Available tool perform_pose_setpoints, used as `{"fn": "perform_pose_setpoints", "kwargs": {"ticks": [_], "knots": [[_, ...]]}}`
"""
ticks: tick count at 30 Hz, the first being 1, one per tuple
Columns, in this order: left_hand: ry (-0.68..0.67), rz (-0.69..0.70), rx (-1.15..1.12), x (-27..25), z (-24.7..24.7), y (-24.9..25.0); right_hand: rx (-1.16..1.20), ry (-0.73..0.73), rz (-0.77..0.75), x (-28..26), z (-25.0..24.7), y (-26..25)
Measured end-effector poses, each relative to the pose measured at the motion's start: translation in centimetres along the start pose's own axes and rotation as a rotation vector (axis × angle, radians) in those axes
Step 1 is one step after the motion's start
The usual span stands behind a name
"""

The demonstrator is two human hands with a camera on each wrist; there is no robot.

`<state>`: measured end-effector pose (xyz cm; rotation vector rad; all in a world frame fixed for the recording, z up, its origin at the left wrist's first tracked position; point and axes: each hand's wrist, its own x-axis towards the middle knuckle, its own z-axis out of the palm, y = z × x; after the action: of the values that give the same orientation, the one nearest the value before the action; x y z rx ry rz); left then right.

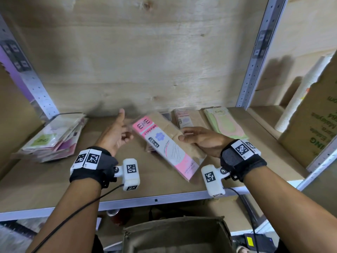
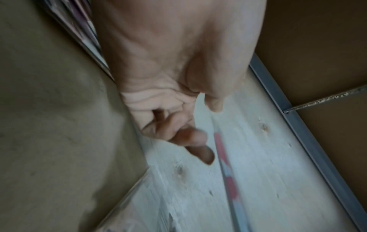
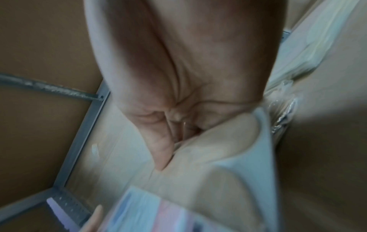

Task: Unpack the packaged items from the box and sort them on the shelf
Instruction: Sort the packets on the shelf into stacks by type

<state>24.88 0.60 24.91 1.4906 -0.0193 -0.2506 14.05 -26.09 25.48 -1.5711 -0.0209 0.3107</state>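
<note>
Your right hand [image 1: 198, 139] pinches the flat pink-and-white plastic-wrapped stocking packet [image 1: 165, 145] by its side, tilted above the wooden shelf [image 1: 54, 181] middle, label readable for sorting; your left hand [image 1: 116, 134] hovers loose, empty.

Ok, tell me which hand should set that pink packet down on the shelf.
Right. The right hand already grips the pink packet above the shelf; the left hand holds nothing.

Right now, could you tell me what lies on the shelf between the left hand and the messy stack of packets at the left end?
Only bare shelf board lies between the left hand and the stack, seen in the head view.
</note>
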Motion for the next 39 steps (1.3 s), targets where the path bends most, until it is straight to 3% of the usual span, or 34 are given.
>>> {"fn": "perform_pose_setpoints", "kwargs": {"ticks": [6,10,14,19,23,31,39], "knots": [[-0.256,-0.022,0.227,-1.7,3.4,-0.7,0.254,0.236,-0.094,0.3,0.2,-0.8],[-0.383,0.034,0.218,-2.6,6.6,-1.4,0.280,0.407,-0.108,1.4,-0.3,-0.9],[-0.374,0.108,0.164,-1.9,8.6,-1.2,0.235,0.518,-0.117,2.4,-1.7,-1.0],[-0.364,0.104,0.089,-0.2,10.2,-1.6,0.165,0.590,-0.087,2.6,-4.1,-1.3],[-0.275,0.097,0.124,1.4,11.7,-2.5,-0.090,0.645,0.060,2.4,-5.7,-1.3],[-0.102,0.154,0.283,2.6,13.6,-3.3,-0.401,0.721,0.125,2.4,-6.7,-1.4],[-0.186,0.107,0.406,2.5,14.8,-3.6,-0.482,0.793,0.178,1.5,-6.9,-0.9]]}}
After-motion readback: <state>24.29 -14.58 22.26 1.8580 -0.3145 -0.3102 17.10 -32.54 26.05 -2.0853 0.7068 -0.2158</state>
